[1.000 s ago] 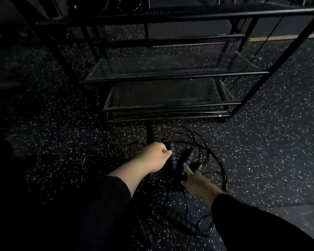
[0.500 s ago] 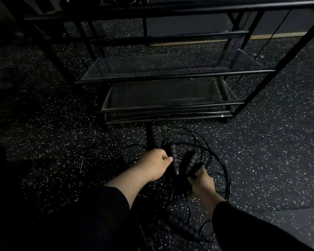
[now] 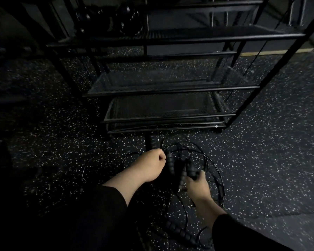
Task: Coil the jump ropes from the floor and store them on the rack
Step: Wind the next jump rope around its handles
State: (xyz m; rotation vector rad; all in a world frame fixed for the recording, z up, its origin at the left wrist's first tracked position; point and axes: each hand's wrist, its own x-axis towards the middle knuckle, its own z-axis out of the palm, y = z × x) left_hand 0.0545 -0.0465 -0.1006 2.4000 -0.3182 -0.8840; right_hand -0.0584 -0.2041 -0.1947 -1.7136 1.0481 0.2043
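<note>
Since a second ago our right hand [image 3: 196, 185] has closed its grip on a ribbed jump-rope handle [image 3: 191, 171]. Our left hand [image 3: 152, 166] is clenched around thin cord. Tangled jump ropes [image 3: 214, 171] lie on the speckled floor [image 3: 261, 160] before the black rack [image 3: 170, 105].

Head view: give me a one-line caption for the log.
Right hand grips a jump rope handle, left hand fisted in tangled ropes before the rack.
</note>
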